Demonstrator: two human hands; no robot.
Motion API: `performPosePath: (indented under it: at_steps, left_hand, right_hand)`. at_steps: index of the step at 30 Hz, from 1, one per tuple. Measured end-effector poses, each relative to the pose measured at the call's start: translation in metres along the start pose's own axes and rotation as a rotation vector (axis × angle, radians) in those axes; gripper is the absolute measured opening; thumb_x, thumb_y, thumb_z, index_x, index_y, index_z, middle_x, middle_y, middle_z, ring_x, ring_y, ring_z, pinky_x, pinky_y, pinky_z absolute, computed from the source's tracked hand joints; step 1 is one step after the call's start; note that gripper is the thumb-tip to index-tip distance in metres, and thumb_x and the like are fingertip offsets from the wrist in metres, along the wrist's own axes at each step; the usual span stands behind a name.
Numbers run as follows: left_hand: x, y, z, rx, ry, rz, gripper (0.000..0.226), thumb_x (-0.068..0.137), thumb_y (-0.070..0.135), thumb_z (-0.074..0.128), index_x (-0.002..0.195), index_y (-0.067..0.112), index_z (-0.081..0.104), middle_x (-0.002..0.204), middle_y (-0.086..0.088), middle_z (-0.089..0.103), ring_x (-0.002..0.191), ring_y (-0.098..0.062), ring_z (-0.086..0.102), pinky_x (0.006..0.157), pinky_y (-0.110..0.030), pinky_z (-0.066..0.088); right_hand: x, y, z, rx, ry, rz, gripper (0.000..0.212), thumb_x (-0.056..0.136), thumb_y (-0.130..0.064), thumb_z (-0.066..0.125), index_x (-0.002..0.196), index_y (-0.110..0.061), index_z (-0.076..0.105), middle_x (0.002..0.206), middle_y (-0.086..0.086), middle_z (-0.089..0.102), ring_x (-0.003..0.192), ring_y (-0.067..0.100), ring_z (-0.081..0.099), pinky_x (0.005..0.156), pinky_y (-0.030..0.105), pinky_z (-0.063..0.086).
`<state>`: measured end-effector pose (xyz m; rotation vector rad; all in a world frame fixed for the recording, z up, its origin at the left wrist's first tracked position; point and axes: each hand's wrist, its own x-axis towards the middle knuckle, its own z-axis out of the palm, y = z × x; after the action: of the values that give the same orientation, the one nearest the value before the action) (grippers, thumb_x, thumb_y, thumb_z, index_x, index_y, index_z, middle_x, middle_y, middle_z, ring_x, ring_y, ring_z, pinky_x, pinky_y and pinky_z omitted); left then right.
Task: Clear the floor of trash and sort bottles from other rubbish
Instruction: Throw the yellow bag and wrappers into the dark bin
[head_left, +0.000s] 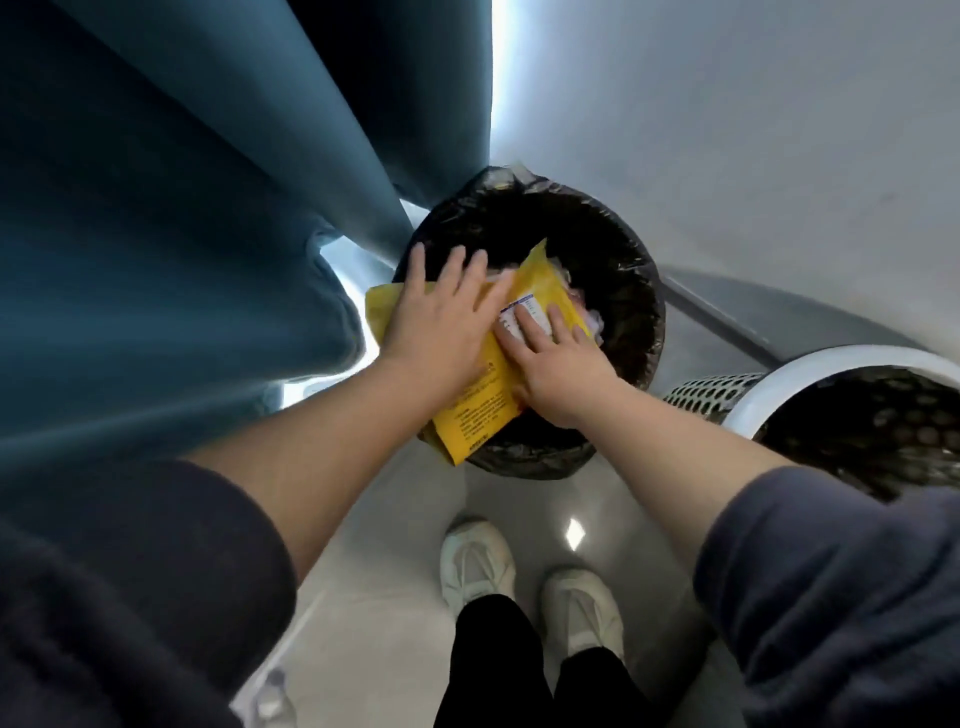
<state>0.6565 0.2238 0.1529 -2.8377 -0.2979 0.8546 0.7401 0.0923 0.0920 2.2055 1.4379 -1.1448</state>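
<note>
- Packaging, a yellow mailer, is laid across the mouth of the black-lined bin, its near end overhanging the rim.
- The step in hand is judged to be binning non-bottle rubbish; next, a downward press is called for to fold the overhang inside.
- The left hand is spread flat on the mailer; the right hand is pressed flat beside it, fingers straight.
- A white perforated bin is seen right of the black-lined bin.

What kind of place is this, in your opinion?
Probably an indoor room corner by a window: a blue curtain hangs beside a white wall, and a black-lined bin and a perforated bin stand on a glossy floor.
</note>
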Motion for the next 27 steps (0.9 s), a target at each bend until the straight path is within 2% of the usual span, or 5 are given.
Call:
performPosePath:
  at_steps: [2, 5, 11, 19, 27]
  left_hand:
    - [0.002, 0.009, 0.016, 0.120, -0.084, 0.099, 0.089, 0.092, 0.064, 0.033, 0.150, 0.021, -0.018, 0.160, -0.014, -0.011, 0.148, -0.032, -0.007, 0.115, -0.060, -0.003]
    - [0.021, 0.013, 0.027, 0.250, -0.179, -0.001, 0.091, 0.090, 0.069, 0.024, 0.148, 0.019, -0.024, 0.156, -0.015, -0.026, 0.146, -0.034, -0.018, 0.112, -0.061, -0.009]
    - [0.032, 0.008, 0.029, 0.480, -0.308, -0.055, 0.095, 0.085, 0.077, 0.009, 0.152, 0.012, -0.011, 0.158, -0.014, -0.019, 0.144, -0.035, -0.021, 0.108, -0.062, -0.017]
    - [-0.012, -0.004, -0.024, 0.342, -0.239, -0.072, 0.090, 0.088, 0.074, 0.010, 0.151, 0.012, -0.010, 0.159, -0.014, -0.018, 0.145, -0.034, -0.020, 0.110, -0.061, -0.016]
    - [-0.128, -0.018, -0.126, 0.007, -0.120, -0.212, 0.085, 0.091, 0.070, 0.016, 0.153, 0.016, -0.002, 0.161, -0.012, -0.010, 0.147, -0.032, -0.014, 0.109, -0.063, -0.015]
  right_hand:
    - [0.012, -0.004, 0.009, -0.055, -0.057, 0.028, 0.068, 0.102, -0.037, 0.031, 0.153, -0.031, -0.013, 0.160, 0.003, -0.020, 0.146, 0.035, -0.016, 0.119, 0.052, 0.005]
    - [0.022, -0.004, 0.016, -0.079, -0.090, 0.059, 0.070, 0.102, -0.040, 0.031, 0.152, -0.030, -0.016, 0.159, 0.005, -0.023, 0.146, 0.036, -0.018, 0.119, 0.053, 0.004]
    - [0.013, 0.008, 0.009, -0.130, -0.112, 0.041, 0.076, 0.098, -0.055, 0.035, 0.153, -0.031, -0.013, 0.160, 0.005, -0.019, 0.146, 0.037, -0.016, 0.119, 0.051, -0.003]
    - [-0.040, 0.014, -0.049, -0.147, 0.021, 0.030, 0.074, 0.098, -0.054, 0.035, 0.153, -0.030, -0.009, 0.161, 0.008, -0.014, 0.146, 0.036, -0.016, 0.119, 0.054, 0.000]
    - [-0.173, -0.007, -0.129, -0.195, 0.153, 0.029, 0.075, 0.095, -0.062, 0.029, 0.153, -0.032, -0.008, 0.162, 0.007, -0.011, 0.147, 0.035, -0.013, 0.114, 0.064, 0.000]
